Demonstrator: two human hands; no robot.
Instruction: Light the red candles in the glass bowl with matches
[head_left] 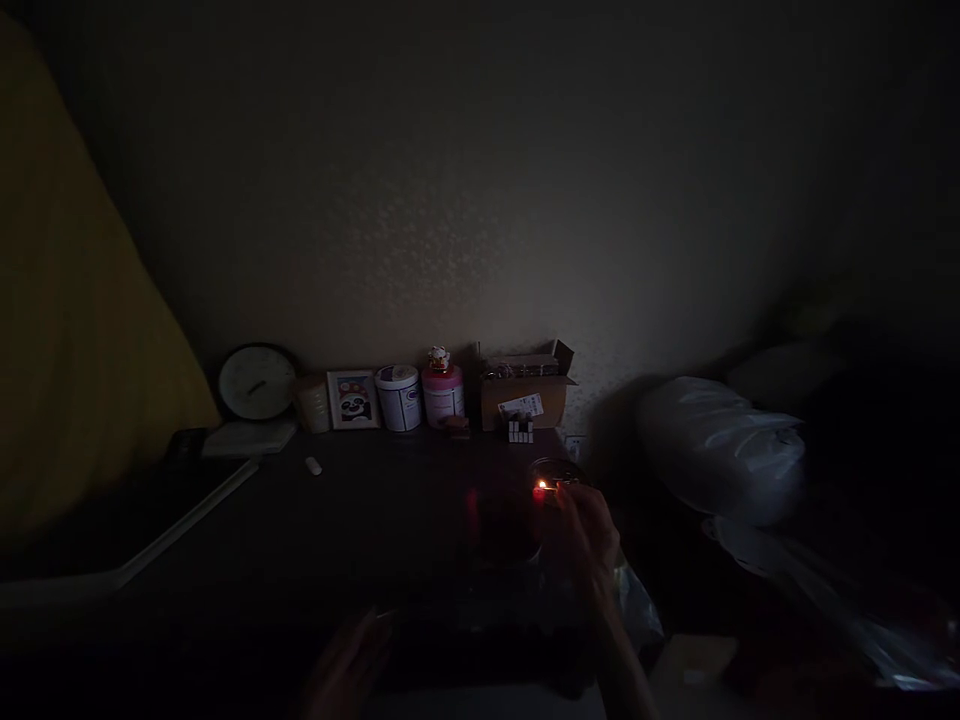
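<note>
The room is very dark. My right hand (589, 530) is raised over the dark desk (375, 520), its fingers pinched on a thin stick with a small flame (541, 489) at its tip, likely a match. The flame sits just above a red glowing thing (537, 495) that I cannot make out, beside a dim round glass rim (553, 468). My left hand (349, 670) hovers low near the desk's front edge, blurred and dim, its fingers hard to read.
Along the wall stand a round clock (257, 381), a panda picture (352, 399), a white tub (398, 396), a pink jar with a cat figure (442, 388) and a cardboard box (525, 392). A white plastic bag (720, 440) lies right. Yellow fabric (67, 330) hangs left.
</note>
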